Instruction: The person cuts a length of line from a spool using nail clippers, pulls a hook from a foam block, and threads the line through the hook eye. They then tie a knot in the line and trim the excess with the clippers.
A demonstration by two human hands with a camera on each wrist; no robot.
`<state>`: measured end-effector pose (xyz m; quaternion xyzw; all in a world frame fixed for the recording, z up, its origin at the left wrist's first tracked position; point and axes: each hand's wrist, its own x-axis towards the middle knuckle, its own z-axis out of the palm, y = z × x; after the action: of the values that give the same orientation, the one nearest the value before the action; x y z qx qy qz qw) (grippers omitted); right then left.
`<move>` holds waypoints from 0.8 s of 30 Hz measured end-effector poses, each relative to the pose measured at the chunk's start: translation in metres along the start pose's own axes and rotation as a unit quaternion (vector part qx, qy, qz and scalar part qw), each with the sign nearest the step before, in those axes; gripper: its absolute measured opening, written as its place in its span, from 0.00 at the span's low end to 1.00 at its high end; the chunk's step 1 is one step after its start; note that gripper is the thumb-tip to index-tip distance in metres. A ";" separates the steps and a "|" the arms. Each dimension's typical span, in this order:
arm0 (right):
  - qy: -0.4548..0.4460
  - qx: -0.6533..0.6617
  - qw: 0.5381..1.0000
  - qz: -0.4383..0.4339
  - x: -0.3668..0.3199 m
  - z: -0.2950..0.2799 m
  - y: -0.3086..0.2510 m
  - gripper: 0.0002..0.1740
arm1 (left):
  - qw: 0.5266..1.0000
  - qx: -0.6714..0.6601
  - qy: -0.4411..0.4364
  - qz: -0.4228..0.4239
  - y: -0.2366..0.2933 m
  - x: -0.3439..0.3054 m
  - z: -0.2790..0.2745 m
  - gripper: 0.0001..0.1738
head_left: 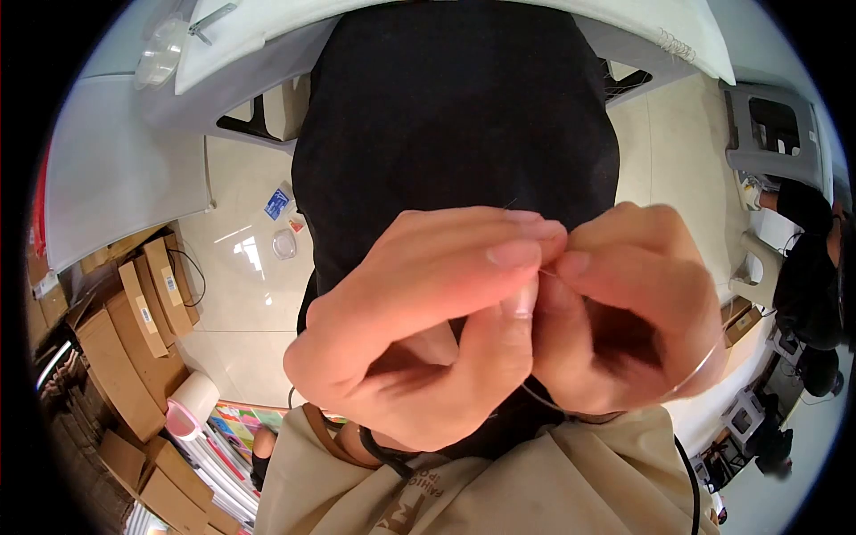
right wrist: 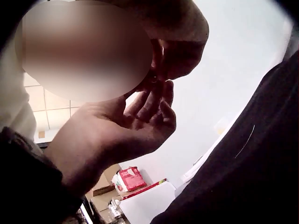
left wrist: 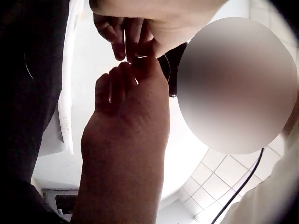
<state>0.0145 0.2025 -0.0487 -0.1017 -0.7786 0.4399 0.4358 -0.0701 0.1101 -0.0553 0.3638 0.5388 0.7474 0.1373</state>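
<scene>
My left hand (head_left: 410,285) and right hand (head_left: 651,267) meet fingertip to fingertip above a black cloth (head_left: 455,116). Both pinch a thin clear strand (head_left: 698,374), like fine thread or line, between thumb and fingers. Part of it arcs over the right palm's edge, and a loop hangs below the hands. Its pinched part is mostly hidden by fingertips. A short fine end sticks up beyond the left fingers. In the left wrist view both hands are dark against the light. A fine pale strand (right wrist: 245,141) shows against the black cloth in the right wrist view.
A white table (head_left: 267,22) ahead bears a small metal tool (head_left: 212,20) and a wire coil (head_left: 676,45); a clear plastic cup (head_left: 160,53) is at its left edge. Cardboard boxes (head_left: 134,348) stand left, a grey stool (head_left: 774,134) right. A blue packet (head_left: 277,203) lies on the floor.
</scene>
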 end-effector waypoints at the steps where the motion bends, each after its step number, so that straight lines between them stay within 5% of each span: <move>1: -0.011 0.008 1.000 0.005 0.003 -0.003 0.001 0.12 | 1.000 -0.027 0.005 -0.011 -0.002 0.000 0.001 0.12; 6: -0.022 0.090 0.992 0.087 0.003 -0.010 0.001 0.09 | 0.985 -0.124 -0.016 -0.116 0.000 0.003 -0.005 0.13; 14: -0.007 0.193 0.969 0.152 -0.001 -0.013 0.003 0.10 | 0.959 -0.220 -0.027 -0.174 0.003 0.004 -0.006 0.13; 24: -0.089 0.530 0.827 0.167 0.004 -0.028 0.015 0.13 | 0.862 -0.422 -0.072 -0.272 -0.008 0.004 -0.016 0.12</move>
<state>0.0296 0.2305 -0.0517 0.0556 -0.4324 0.8581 0.2712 -0.0852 0.1039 -0.0637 0.1625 0.2379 0.8080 0.5139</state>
